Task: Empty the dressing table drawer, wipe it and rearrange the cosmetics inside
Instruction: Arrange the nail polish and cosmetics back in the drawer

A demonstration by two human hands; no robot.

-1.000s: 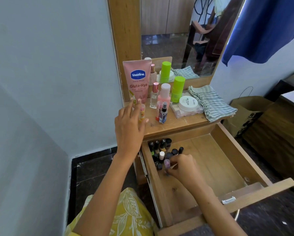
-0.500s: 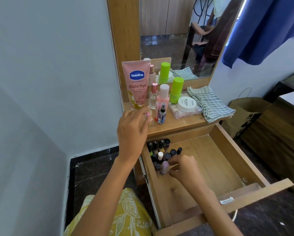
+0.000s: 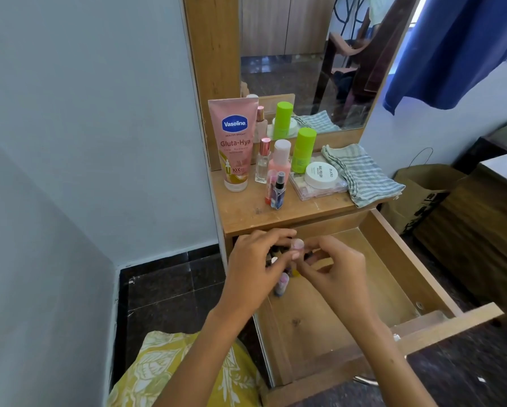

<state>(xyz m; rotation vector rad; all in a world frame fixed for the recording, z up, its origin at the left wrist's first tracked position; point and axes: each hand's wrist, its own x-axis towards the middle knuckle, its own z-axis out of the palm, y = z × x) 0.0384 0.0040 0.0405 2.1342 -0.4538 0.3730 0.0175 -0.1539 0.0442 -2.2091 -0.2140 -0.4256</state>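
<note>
The wooden drawer (image 3: pixel 416 259) stands pulled out, its floor mostly bare. Both hands meet over its back-left corner. My left hand (image 3: pixel 252 268) holds a small pink-capped tube (image 3: pixel 297 245) by the top. My right hand (image 3: pixel 340 274) pinches the same tube from the right. Under the hands, dark-capped nail polish bottles (image 3: pixel 273 254) stand packed in the corner, mostly hidden. A lilac bottle (image 3: pixel 282 284) sits just in front of them, with no hand on it.
On the tabletop stand a pink Vaseline tube (image 3: pixel 236 142), a perfume bottle (image 3: pixel 262 161), a pink bottle (image 3: pixel 280 160), a green bottle (image 3: pixel 303 149), a small spray (image 3: pixel 278 190) and a white jar (image 3: pixel 321 174) on a clear box. A striped cloth (image 3: pixel 364 174) lies at right. A paper bag (image 3: pixel 422 186) stands on the floor.
My left hand took the small tube off the tabletop and brought it down over the drawer. My right hand let go of the lilac bottle and moved up to the tube.
</note>
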